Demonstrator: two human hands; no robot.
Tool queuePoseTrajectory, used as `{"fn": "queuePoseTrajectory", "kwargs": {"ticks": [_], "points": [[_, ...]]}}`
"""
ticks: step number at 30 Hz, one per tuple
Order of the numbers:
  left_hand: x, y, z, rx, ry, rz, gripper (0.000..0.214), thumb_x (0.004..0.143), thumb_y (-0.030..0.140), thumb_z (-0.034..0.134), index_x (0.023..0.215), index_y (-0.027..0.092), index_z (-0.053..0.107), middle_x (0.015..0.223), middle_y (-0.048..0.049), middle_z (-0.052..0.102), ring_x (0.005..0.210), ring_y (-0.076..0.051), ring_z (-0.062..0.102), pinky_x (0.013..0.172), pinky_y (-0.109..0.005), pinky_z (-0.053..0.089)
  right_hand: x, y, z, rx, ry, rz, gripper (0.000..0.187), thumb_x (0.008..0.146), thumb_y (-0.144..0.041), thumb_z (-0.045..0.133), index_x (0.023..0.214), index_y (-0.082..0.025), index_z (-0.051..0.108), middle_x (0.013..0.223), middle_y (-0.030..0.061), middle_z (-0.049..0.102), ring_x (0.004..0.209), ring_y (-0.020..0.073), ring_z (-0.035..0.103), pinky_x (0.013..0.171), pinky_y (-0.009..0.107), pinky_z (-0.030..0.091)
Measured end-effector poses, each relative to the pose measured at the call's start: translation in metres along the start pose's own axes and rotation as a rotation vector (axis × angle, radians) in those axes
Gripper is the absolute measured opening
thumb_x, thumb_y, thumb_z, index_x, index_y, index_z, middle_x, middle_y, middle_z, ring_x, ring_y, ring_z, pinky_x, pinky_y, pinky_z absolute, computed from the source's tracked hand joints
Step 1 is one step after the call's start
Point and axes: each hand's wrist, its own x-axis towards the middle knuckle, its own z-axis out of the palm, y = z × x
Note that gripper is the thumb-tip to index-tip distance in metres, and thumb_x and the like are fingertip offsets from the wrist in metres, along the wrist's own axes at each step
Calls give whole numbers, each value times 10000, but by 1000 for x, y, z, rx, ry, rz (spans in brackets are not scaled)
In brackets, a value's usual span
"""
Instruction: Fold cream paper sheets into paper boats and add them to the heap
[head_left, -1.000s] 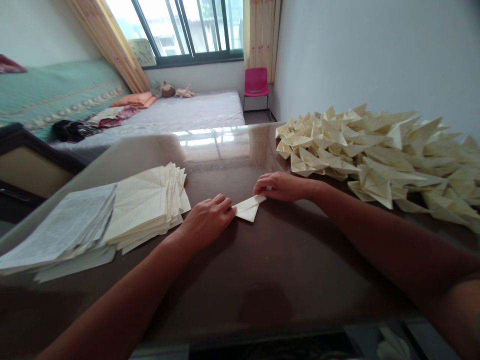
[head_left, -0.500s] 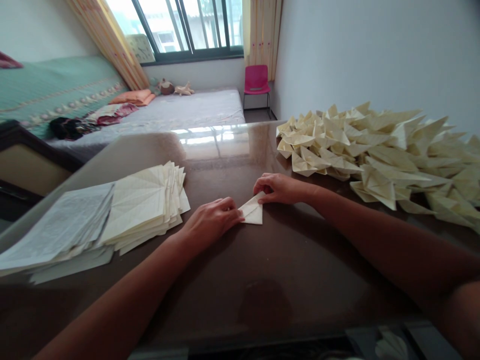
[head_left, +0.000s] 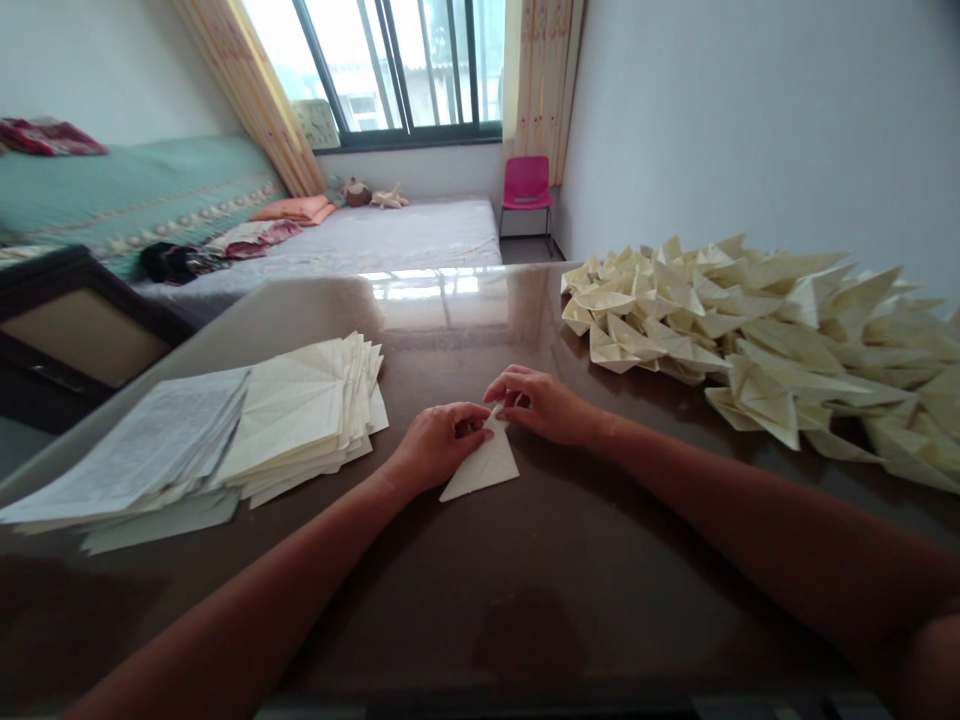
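A cream folded paper triangle (head_left: 484, 468) lies on the glossy brown table (head_left: 540, 560), its tip pointing away from me. My left hand (head_left: 437, 443) and my right hand (head_left: 534, 402) meet at that tip, fingers pinched on the paper's upper point. A stack of flat creased cream sheets (head_left: 300, 412) lies to the left of my left hand. To the right of my right hand spreads a big heap of folded paper shapes (head_left: 757, 330).
Printed sheets (head_left: 142, 450) lie under the left end of the stack. Beyond the table are a bed (head_left: 375, 235), a pink chair (head_left: 527, 185), a window with curtains and a white wall on the right. A dark cabinet (head_left: 67, 330) stands at left.
The paper has turned from a narrow strip lying sideways into a triangle pointing away. Both hands have come together at its tip. The camera has tilted slightly.
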Motion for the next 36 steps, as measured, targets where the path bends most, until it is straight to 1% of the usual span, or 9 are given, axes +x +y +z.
{"fn": "queuePoseTrajectory", "kwargs": {"ticks": [3, 6, 11, 14, 19, 25, 28, 33, 36], "points": [[2, -5, 0, -78, 17, -32, 260, 814, 330, 599, 1028, 216, 693, 789, 0, 695, 698, -142, 612, 635, -222, 456, 2, 5, -3, 77, 36, 188, 184, 865, -234, 524, 985, -141, 627, 777, 16, 620, 627, 104, 567, 589, 219, 449], [3, -9, 1, -141, 47, -43, 285, 819, 335, 587, 1052, 200, 680, 799, -11, 698, 691, -140, 614, 621, -219, 459, 3, 6, -5, 153, -14, 300, 258, 911, -321, 443, 918, -143, 630, 643, -6, 598, 517, 98, 528, 475, 201, 402], [3, -11, 2, -181, 61, -28, 310, 841, 328, 562, 1105, 191, 651, 792, -12, 692, 683, -136, 611, 639, -225, 470, 2, 2, 0, 28, 52, 214, 209, 814, -345, 617, 918, -164, 629, 687, -14, 630, 548, 89, 524, 509, 196, 394], [4, -11, 3, -189, 70, -17, 309, 846, 316, 559, 1116, 191, 640, 797, -11, 687, 689, -133, 608, 652, -228, 477, 2, 1, 4, -21, 80, 236, 227, 742, -329, 697, 872, -167, 606, 727, -7, 650, 579, 95, 547, 532, 202, 404], [4, -13, 3, -240, 58, -32, 314, 844, 322, 561, 1116, 180, 631, 812, -22, 690, 682, -138, 614, 616, -231, 483, 2, 0, 4, -15, 32, 264, 175, 753, -326, 684, 715, -168, 619, 626, -7, 628, 567, 108, 548, 520, 211, 394], [3, -14, 3, -277, 43, -27, 306, 843, 310, 564, 1109, 177, 635, 814, -28, 687, 703, -143, 629, 618, -232, 499, 2, -2, 2, -8, 75, 269, 179, 736, -303, 693, 847, -171, 643, 745, 3, 669, 615, 112, 571, 557, 217, 425], [3, -13, 3, -282, 49, -37, 311, 841, 313, 566, 1116, 180, 629, 813, -26, 685, 698, -144, 629, 602, -229, 500, 2, -1, 2, -38, 76, 290, 177, 734, -309, 698, 819, -167, 632, 715, 2, 660, 598, 111, 564, 545, 215, 414], [2, -12, 2, -311, 37, -53, 321, 842, 323, 565, 1121, 174, 621, 809, -26, 682, 691, -144, 625, 587, -226, 497, 0, -4, 4, -12, 51, 188, 137, 777, -307, 668, 786, -171, 668, 680, -7, 641, 572, 96, 521, 529, 205, 395], [2, -12, 2, -338, 30, -56, 314, 841, 326, 567, 1104, 162, 620, 804, -26, 679, 675, -139, 616, 579, -222, 492, -1, -5, 5, 8, 71, 71, 113, 816, -271, 625, 844, -191, 700, 844, 23, 650, 620, 95, 546, 585, 216, 439]]}}
